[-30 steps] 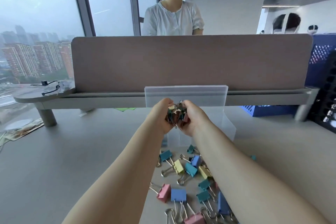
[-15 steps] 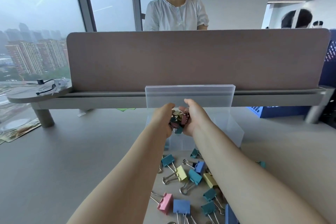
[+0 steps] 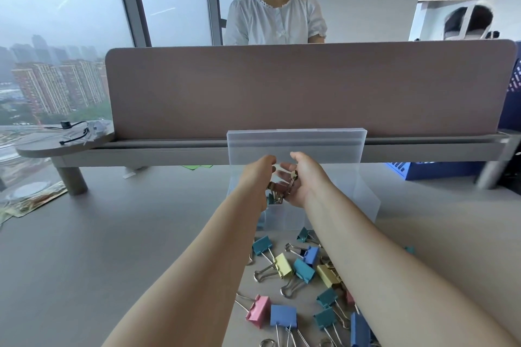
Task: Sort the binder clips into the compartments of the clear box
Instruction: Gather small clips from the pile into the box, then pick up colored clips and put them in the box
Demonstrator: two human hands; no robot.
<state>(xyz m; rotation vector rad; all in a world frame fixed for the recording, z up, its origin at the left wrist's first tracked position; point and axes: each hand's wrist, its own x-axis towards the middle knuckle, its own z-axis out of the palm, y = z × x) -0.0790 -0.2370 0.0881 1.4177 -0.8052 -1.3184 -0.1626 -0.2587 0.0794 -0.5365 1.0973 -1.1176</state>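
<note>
The clear box (image 3: pixel 363 200) stands in the middle of the desk with its lid (image 3: pixel 296 141) tipped up behind it. Over the box's left part, my left hand (image 3: pixel 258 177) and my right hand (image 3: pixel 306 182) cup a bunch of binder clips (image 3: pixel 277 191) between them, fingers curled round it. A gap shows between the hands at the top, and the bunch hangs low between the palms. Several loose binder clips (image 3: pixel 293 270) in teal, yellow, blue and pink lie on the desk in front of the box, partly hidden under my right forearm.
A brown divider panel (image 3: pixel 282 87) runs along the desk's far edge, with a person in a white top (image 3: pixel 276 17) standing behind it. A blue crate (image 3: pixel 437 170) sits at the far right. A round shelf (image 3: pixel 56 141) with a black cable is at the left.
My hands have come down toward the box and parted at the top. The bunch of clips has sunk lower between the palms. The camera has tilted up a little.
</note>
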